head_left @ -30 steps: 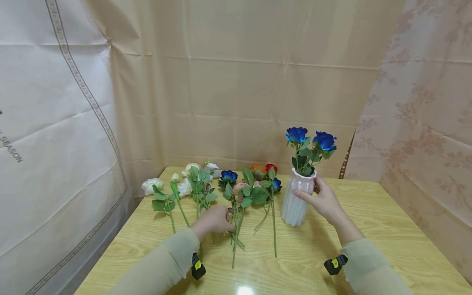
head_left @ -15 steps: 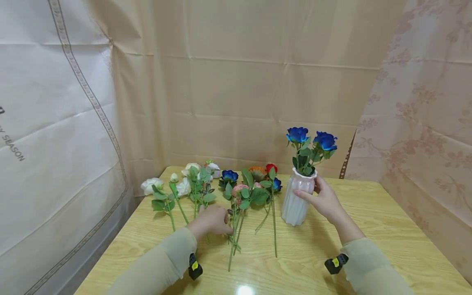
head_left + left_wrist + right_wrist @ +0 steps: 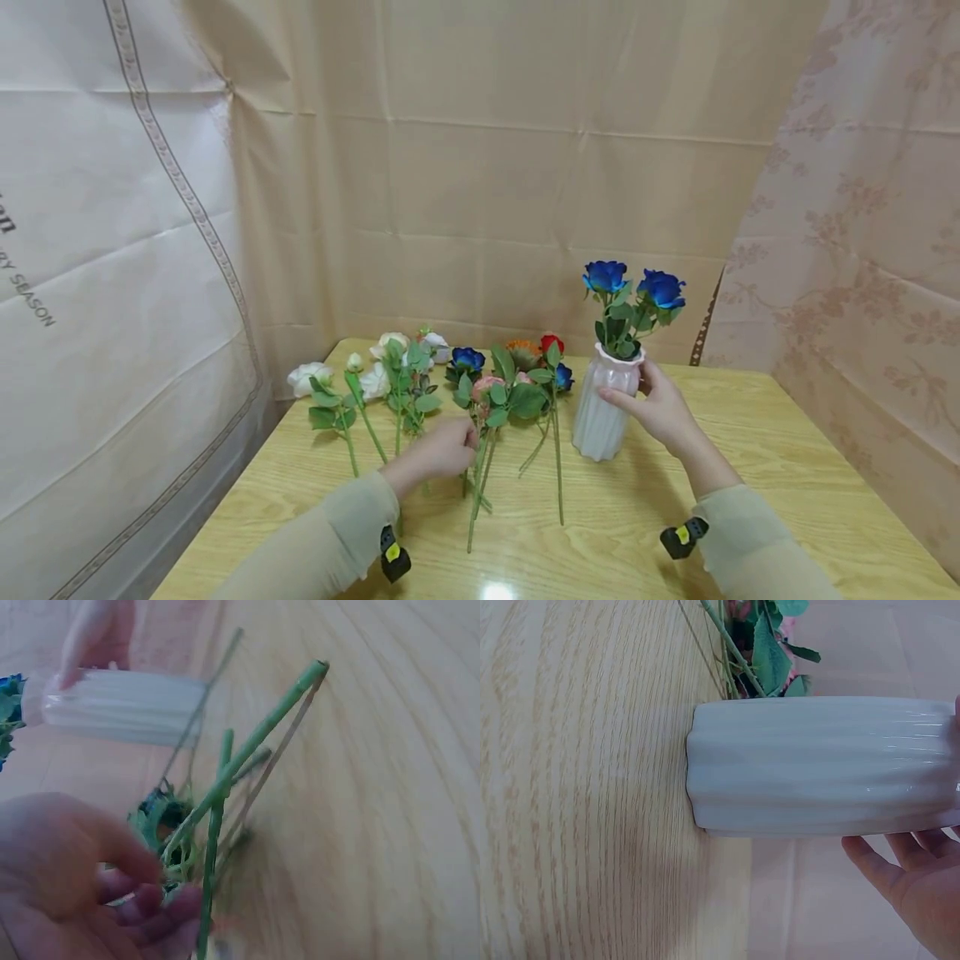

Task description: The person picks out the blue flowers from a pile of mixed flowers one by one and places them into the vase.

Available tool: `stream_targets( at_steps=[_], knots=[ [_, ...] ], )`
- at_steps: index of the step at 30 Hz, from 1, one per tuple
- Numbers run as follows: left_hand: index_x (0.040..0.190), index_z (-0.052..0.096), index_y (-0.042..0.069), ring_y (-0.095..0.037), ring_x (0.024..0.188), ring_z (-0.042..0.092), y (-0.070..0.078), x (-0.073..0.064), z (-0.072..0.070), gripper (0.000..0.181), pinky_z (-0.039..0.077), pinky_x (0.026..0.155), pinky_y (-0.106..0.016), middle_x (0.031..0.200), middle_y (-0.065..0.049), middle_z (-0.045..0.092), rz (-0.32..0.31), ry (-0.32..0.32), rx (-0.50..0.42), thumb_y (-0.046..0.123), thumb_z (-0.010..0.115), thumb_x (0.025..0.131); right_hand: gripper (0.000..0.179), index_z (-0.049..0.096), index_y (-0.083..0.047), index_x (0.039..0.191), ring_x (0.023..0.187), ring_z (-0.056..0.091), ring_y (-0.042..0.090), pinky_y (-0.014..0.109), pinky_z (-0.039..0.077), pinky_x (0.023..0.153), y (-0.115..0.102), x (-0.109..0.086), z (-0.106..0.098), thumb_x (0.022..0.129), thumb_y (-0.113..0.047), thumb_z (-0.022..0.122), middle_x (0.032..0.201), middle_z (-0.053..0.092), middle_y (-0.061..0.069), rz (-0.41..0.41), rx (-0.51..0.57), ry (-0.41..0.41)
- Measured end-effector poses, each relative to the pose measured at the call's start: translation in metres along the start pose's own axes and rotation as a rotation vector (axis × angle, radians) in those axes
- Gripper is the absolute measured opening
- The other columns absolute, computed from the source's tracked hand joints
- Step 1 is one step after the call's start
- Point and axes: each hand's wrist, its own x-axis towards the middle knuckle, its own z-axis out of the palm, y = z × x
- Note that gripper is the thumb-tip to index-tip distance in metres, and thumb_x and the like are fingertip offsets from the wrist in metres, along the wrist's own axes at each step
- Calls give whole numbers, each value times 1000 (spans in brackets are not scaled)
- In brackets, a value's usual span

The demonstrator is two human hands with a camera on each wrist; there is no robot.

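The white vase [image 3: 598,410] is on the table [image 3: 787,475], right of the middle and in from the far edge. The right hand [image 3: 663,412] grips the vase near the top, with the thumb in front and the other fingers round the far side. Two blue roses [image 3: 604,276] stick up out of it. The left hand [image 3: 438,450] is left of the middle, right by the green stems [image 3: 262,733]. Its fingers curl in, but I cannot tell if they pinch a stem. Under the far edge's middle part lie a pink flower [image 3: 487,388], a blue flower [image 3: 467,360], an orange flower [image 3: 522,348] and a red flower [image 3: 552,342]. White flowers [image 3: 309,379] lie by the far left corner. The left cloth [image 3: 112,350] has dark letters: I can read "an" and, below, "RY SEASON", both cut off at the side. Each wrist has a black box [image 3: 396,567] with a yellow patch, and any words there are too small to read.
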Motion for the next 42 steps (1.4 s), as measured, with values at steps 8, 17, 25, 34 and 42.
stream_targets(
  at_steps=[8,17,25,34,42],
  knots=[
    [87,53,6,-15,60,38,-7,-6,-1,18,32,55,-32,74,-2,44,-22,-60,131,9,71,83,84,28,-12,160,135,42,44,65,40,104,-5,0,0,95,-39,74,152,42,21,4,8,-10],
    [77,44,11,-15,56,30,-8,-7,0,25,27,55,-32,67,1,34,-16,-41,111,11,67,87,85,28,-14,160,134,43,43,64,42,103,-4,-2,1,95,-40,74,152,42,20,14,0,-8],
    [86,58,13,-15,64,47,-3,-3,-12,9,40,56,-33,87,-2,53,9,108,102,16,65,90,81,29,-6,159,133,44,47,65,43,101,-38,-16,0,96,-33,74,150,43,24,-3,27,-24],
    [112,67,11,-24,99,64,18,2,-57,29,53,86,-46,113,-7,66,45,336,115,35,72,96,82,30,-13,159,132,46,42,62,45,100,-3,1,0,95,-37,75,149,45,19,-25,3,-4],
    [128,63,11,-24,105,63,42,4,-89,46,53,88,-45,122,-5,65,22,411,133,45,68,96,81,30,-10,159,132,46,42,62,44,101,2,3,0,96,-37,74,148,45,20,-29,-11,0]
  ],
)
